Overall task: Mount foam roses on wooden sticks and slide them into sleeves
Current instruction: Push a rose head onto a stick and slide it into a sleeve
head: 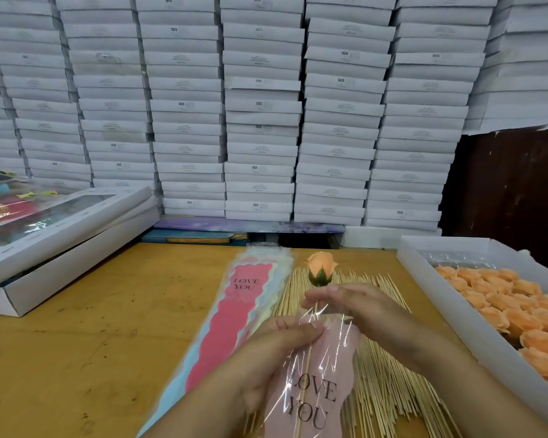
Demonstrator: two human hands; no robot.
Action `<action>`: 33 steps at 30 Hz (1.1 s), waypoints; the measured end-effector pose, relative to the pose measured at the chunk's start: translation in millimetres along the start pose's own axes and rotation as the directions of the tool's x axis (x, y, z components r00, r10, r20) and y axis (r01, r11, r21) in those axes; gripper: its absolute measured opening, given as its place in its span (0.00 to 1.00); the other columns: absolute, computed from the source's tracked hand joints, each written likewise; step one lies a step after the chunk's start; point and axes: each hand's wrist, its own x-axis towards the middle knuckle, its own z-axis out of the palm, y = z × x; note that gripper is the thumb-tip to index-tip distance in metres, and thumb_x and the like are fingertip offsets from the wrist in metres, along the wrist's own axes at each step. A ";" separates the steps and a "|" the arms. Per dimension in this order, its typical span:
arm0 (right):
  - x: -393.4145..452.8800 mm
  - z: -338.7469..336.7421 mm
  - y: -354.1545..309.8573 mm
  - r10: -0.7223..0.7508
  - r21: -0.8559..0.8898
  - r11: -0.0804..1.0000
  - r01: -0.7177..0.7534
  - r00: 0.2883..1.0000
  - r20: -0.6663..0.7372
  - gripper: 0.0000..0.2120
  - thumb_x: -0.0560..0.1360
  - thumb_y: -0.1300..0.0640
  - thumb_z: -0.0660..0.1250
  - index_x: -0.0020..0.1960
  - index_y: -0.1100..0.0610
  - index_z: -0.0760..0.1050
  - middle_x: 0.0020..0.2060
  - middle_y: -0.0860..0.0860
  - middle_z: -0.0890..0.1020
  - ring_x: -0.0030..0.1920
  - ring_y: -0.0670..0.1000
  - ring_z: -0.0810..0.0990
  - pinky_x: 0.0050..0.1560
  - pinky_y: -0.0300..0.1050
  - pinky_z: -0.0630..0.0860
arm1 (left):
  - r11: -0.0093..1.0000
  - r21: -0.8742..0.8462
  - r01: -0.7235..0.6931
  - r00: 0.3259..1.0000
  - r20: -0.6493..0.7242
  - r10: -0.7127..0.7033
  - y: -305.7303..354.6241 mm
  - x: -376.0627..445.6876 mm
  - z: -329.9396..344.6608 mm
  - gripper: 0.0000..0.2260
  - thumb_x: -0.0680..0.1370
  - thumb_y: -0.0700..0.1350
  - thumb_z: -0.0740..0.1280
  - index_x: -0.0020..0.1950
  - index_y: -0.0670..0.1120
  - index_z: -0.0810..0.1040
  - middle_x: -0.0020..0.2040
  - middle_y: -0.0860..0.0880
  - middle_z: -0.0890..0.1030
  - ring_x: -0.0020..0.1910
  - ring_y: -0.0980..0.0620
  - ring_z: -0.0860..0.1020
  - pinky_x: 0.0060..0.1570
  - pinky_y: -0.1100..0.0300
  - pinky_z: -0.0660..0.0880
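Head view, sweeping left to right: at nine o'clock two flat white boxes (60, 238) lie stacked on the yellow table (92, 327). Toward the centre a pile of printed sleeves (234, 317) fans out, "LOVE YOU" showing on the top one. The left hand (276, 352) pinches the mouth of one pink sleeve (317, 384) at six o'clock, fingers curled round its clear edge. A wooden stick (306, 368) already runs down inside it — the sliding step is under way. The right hand (345, 303) pinches the stick just below the orange foam rose (319, 268), which stands upright above the sleeve mouth, not yet inside. Loose sticks (386, 390) carpet the table beneath. At three o'clock a white tray (424, 279) holds more orange roses. Next, I'd judge, the rose needs easing down past the film — gently, since the mouth looks narrow.
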 end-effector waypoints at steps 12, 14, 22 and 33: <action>21.8 -20.5 -11.2 -0.179 -0.187 0.977 0.107 0.884 -0.433 0.15 0.81 0.50 0.63 0.68 0.45 0.75 0.63 0.42 0.79 0.64 0.43 0.76 0.67 0.53 0.74 | 1.000 0.029 0.001 0.996 0.086 -0.004 -0.6 -4.1 0.8 0.16 0.71 0.42 0.77 0.54 0.34 0.84 0.48 0.36 0.85 0.40 0.45 0.84 0.45 0.55 0.82; 20.0 -13.1 -9.3 -0.144 -0.141 0.985 0.100 0.925 -0.352 0.12 0.82 0.51 0.62 0.61 0.42 0.80 0.57 0.40 0.83 0.60 0.43 0.79 0.61 0.46 0.78 | 0.999 0.038 -0.001 0.993 0.117 -0.004 -0.2 -4.6 1.1 0.11 0.73 0.42 0.76 0.52 0.37 0.86 0.44 0.38 0.86 0.37 0.47 0.85 0.40 0.57 0.81; 8.0 2.0 0.2 -0.127 -0.022 0.992 0.125 0.967 -0.220 0.14 0.79 0.58 0.67 0.43 0.42 0.86 0.45 0.47 0.87 0.46 0.46 0.86 0.44 0.40 0.82 | 0.999 0.028 -0.032 0.997 0.075 0.029 -0.5 -2.6 -0.3 0.04 0.74 0.40 0.74 0.45 0.40 0.86 0.41 0.40 0.85 0.35 0.48 0.84 0.37 0.58 0.80; 7.4 10.4 0.9 -0.081 -0.054 0.996 0.070 0.965 -0.250 0.12 0.78 0.62 0.67 0.46 0.46 0.85 0.44 0.43 0.87 0.46 0.45 0.85 0.46 0.37 0.81 | 0.997 0.068 -0.020 0.999 0.030 0.017 -2.5 2.5 -4.7 0.16 0.72 0.53 0.74 0.48 0.40 0.84 0.41 0.40 0.85 0.34 0.48 0.83 0.38 0.60 0.79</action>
